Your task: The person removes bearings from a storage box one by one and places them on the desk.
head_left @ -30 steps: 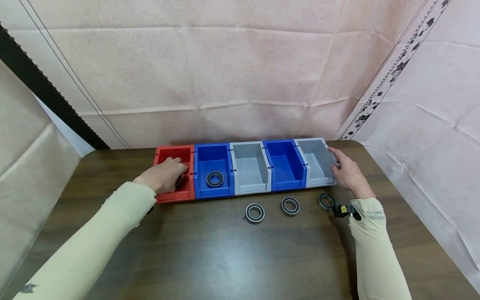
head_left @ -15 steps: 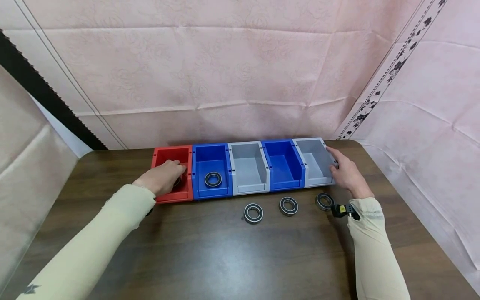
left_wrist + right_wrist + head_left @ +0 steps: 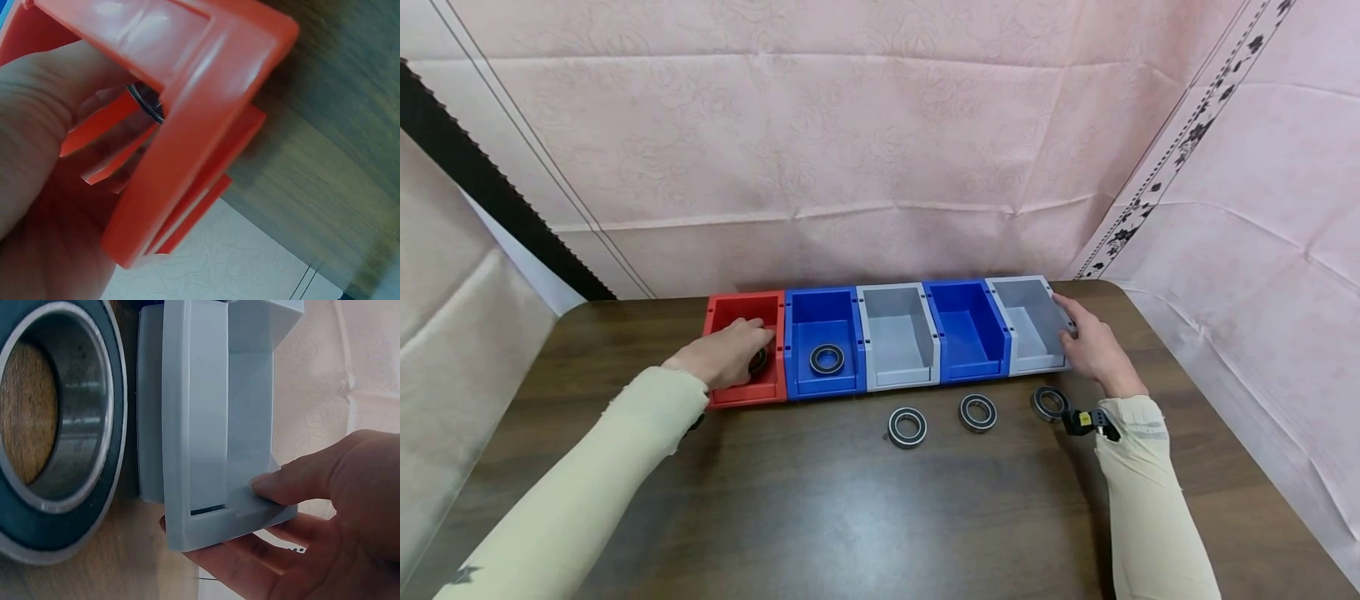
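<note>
The left hand [image 3: 726, 352] dips into the red bin [image 3: 745, 297] at centre left of the frame, thumb and fingers about a ring [image 3: 760, 361] there; the fingertips are partly hidden (the red rim is in the way), so we cannot tell whether they pinch it. The right hand [image 3: 1096, 348], at centre right, is clamped on the wall of the end grey bin [image 3: 1028, 308], thumb inside and fingers outside. Between these bins we see a blue bin [image 3: 825, 312] with a ring near its front, then a middle grey bin [image 3: 898, 325] and a second blue bin [image 3: 967, 321], side by side. Below the row, from centre toward the right, three rings [image 3: 892, 427] lie apart on the table [image 3: 850, 517].
</note>
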A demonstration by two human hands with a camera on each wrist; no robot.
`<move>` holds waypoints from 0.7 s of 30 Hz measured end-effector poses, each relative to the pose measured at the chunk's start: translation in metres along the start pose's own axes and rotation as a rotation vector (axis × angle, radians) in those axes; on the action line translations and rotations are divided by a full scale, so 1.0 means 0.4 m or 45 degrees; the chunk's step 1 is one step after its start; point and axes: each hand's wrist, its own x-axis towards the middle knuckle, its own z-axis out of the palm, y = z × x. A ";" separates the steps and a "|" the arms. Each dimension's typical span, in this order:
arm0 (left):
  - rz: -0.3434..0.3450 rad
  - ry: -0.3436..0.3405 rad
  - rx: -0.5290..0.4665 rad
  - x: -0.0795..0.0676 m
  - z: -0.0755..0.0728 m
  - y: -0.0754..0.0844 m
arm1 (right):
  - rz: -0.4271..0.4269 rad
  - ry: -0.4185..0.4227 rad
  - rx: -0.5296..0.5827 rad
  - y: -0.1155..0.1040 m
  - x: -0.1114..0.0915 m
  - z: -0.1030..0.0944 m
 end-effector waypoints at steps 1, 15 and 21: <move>0.008 0.001 -0.004 0.000 -0.001 -0.001 | -0.003 0.002 -0.001 0.000 0.000 0.000; 0.063 -0.048 -0.068 -0.003 -0.022 -0.009 | -0.022 0.011 0.015 -0.005 0.002 0.003; 0.074 -0.062 -0.050 -0.001 -0.028 -0.003 | -0.002 0.013 0.011 -0.001 -0.001 0.003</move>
